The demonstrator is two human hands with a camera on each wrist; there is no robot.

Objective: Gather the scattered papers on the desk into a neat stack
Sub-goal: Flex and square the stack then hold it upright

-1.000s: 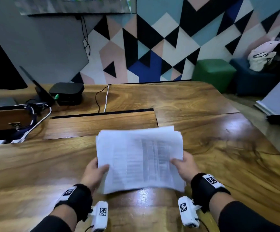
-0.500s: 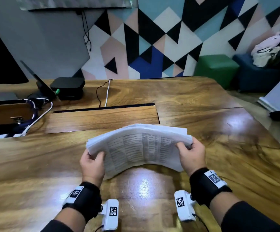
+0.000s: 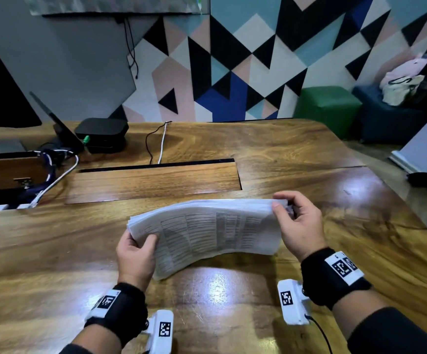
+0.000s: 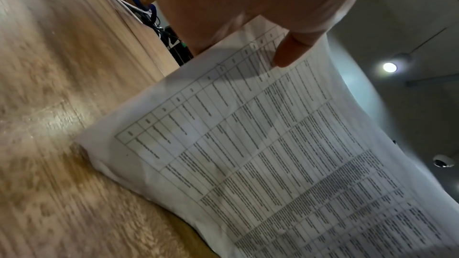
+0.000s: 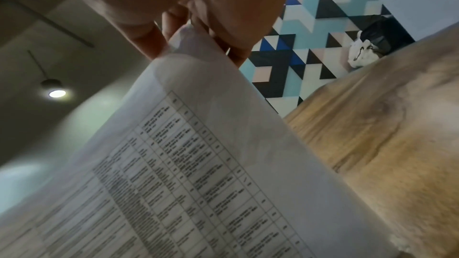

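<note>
A sheaf of white papers (image 3: 207, 231) printed with tables stands tilted on its lower long edge on the wooden desk (image 3: 309, 159), bowed in the middle. My left hand (image 3: 141, 245) grips its left end, thumb on the printed face. My right hand (image 3: 287, 210) pinches the upper right corner between thumb and fingers. In the left wrist view the papers (image 4: 273, 154) touch the desk at their lower corner, under my left hand (image 4: 285, 52). The right wrist view has the papers (image 5: 198, 164) rising to my right hand (image 5: 188, 34).
A recessed wooden panel (image 3: 151, 182) lies just behind the papers. At the back left sit a black box (image 3: 101, 134), a tangle of cables (image 3: 51, 172) and a dark screen (image 3: 0, 85). A green stool (image 3: 327, 106) and a blue seat (image 3: 386, 116) stand beyond the desk.
The papers went from lying nearly flat in both hands to standing on their long edge. My right hand slid up to the top right corner; my left hand moved up the left end.
</note>
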